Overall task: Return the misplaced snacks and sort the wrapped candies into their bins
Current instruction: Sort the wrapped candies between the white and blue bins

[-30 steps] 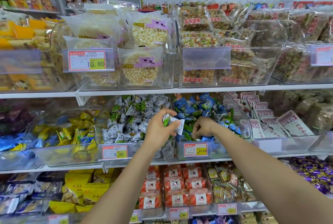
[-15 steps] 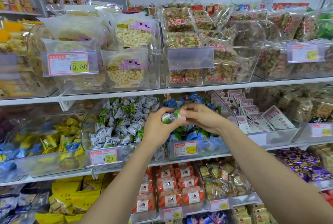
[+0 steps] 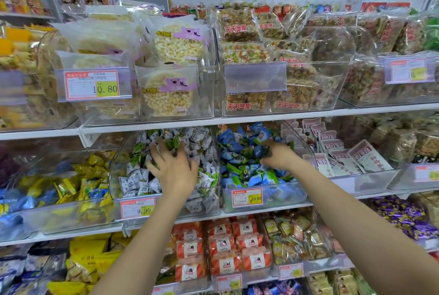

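The left hand (image 3: 173,171) is hovering open, fingers spread, over the white candies (image 3: 137,183) in the bin (image 3: 204,207) beneath it. The right hand (image 3: 278,155) is digging curled fingers into the blue candies (image 3: 237,150) in the neighbouring bin (image 3: 285,196); whether it is pinching one, I cannot tell. Green wrappers (image 3: 234,169) are lying among the blue beside it, so the sorting looks unfinished.

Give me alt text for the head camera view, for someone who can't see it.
A person's left hand is spread over white-and-green wrapped candies in a clear bin, while the right hand digs into blue wrapped candies in the next bin. More snack packets sit above and below.
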Demonstrator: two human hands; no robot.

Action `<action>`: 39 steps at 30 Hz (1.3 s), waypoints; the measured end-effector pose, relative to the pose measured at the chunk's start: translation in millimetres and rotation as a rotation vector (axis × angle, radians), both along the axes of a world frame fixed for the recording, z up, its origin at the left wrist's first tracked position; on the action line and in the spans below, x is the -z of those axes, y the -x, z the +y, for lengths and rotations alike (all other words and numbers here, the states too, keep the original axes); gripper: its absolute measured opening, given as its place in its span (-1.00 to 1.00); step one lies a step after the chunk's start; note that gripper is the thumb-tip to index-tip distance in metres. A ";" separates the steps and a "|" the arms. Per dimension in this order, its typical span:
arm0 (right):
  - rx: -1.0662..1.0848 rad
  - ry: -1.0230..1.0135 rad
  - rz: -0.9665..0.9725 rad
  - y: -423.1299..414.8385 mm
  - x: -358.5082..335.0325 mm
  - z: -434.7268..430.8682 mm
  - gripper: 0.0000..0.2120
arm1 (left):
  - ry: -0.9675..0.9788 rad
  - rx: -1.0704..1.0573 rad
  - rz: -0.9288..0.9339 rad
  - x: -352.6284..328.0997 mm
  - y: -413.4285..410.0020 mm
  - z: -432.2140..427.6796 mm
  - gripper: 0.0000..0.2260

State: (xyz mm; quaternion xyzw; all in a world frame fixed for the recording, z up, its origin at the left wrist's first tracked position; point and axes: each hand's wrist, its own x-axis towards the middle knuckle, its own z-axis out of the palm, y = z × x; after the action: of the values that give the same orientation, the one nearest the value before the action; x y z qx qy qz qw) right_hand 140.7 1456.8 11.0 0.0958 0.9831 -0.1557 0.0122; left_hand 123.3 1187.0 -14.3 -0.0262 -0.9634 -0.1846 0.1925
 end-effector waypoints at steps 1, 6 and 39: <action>0.005 -0.021 0.011 -0.2 3.8 -1.5 -0.55 | -0.024 0.059 0.094 0.2 -2.2 2.5 -0.59; 0.019 -0.098 0.012 4.2 6.5 4.1 -0.71 | 0.047 0.656 0.166 -6.7 -17.9 24.5 -0.55; -0.124 0.063 0.016 15.1 -9.2 -3.2 -0.74 | -0.601 0.538 -0.025 -28.8 -14.7 31.7 -0.69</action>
State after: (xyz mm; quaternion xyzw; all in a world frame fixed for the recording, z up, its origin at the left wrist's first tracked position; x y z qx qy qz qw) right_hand 125.6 1453.7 20.2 0.0332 0.9818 -0.1861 0.0169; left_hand 138.0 1218.7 14.5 -0.2176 -0.8277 -0.5020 0.1247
